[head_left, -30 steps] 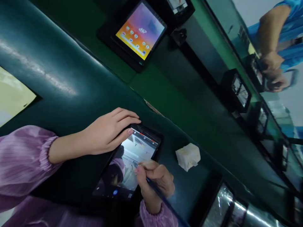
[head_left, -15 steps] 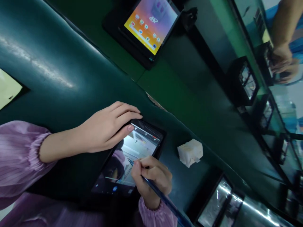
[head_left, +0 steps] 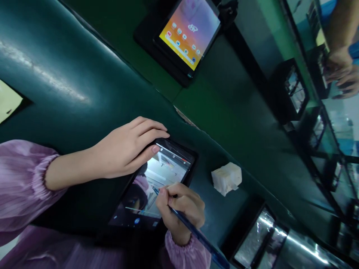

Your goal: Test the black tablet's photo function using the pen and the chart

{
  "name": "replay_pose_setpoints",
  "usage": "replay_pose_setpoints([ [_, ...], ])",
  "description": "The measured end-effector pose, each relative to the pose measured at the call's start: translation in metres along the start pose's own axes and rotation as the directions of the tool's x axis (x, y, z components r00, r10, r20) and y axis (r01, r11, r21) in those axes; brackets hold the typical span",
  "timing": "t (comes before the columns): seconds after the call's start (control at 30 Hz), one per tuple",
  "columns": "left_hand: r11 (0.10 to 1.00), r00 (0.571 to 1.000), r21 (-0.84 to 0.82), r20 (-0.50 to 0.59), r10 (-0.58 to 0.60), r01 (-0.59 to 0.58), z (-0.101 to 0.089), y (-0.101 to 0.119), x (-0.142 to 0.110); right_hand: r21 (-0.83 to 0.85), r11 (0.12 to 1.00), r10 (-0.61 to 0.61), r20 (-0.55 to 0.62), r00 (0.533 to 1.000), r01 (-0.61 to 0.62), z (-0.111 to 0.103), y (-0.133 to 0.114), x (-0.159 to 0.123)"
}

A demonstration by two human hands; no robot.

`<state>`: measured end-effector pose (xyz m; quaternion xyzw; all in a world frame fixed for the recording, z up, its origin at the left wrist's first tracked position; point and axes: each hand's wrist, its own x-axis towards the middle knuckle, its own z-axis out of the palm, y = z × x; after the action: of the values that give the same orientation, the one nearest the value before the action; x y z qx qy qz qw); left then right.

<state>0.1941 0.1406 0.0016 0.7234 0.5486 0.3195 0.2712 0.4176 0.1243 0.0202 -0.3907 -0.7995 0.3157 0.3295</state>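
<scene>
Pen [head_left: 193,234] now sits further left over the tablet [head_left: 168,167], lower centre; right hand [head_left: 182,207] pinches it, left hand [head_left: 126,147] lies flat, nothing gripped: tablet lit, pen work seemingly unfinished!

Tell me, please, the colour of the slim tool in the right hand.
The slim tool looks dark blue, best seen in the head view.

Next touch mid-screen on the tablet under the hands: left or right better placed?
Probably right: the right hand holds a slim blue tool, tip over the tablet mid-screen. The left hand lies at its upper edge.
</scene>
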Motion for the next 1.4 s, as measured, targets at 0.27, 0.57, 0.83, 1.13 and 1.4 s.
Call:
replay_pose_setpoints([
  [0.27, 1.000, 1.000, 0.004, 0.000, 0.001, -0.001, 0.0000, 0.0003, 0.0001, -0.013, 1.000, -0.014, -0.003, 1.000, 0.014, -0.0003, 0.0000, 0.0007],
  [0.57, 1.000, 1.000, 0.000, 0.017, -0.011, 0.011, -0.0007, -0.0004, -0.0006, 0.005, 1.000, 0.000, -0.012, 1.000, 0.000, -0.0001, -0.0012, 0.0016],
  [0.83, 1.000, 1.000, 0.012, 0.012, 0.008, -0.008, -0.0005, -0.0005, -0.0001, 0.001, 1.000, 0.011, 0.021, 1.000, -0.011, -0.0013, -0.0039, 0.0034],
  [1.13, 1.000, 1.000, -0.001, 0.019, -0.014, 0.014, -0.0010, 0.0005, -0.0002, -0.010, 1.000, 0.004, 0.030, 1.000, -0.003, -0.0018, -0.0018, 0.0007],
  [1.4, 0.999, 1.000, 0.022, 0.009, 0.025, -0.025, -0.0024, 0.0003, 0.0000, 0.021, 1.000, 0.010, -0.014, 1.000, -0.009, -0.0005, -0.0015, -0.0005],
])
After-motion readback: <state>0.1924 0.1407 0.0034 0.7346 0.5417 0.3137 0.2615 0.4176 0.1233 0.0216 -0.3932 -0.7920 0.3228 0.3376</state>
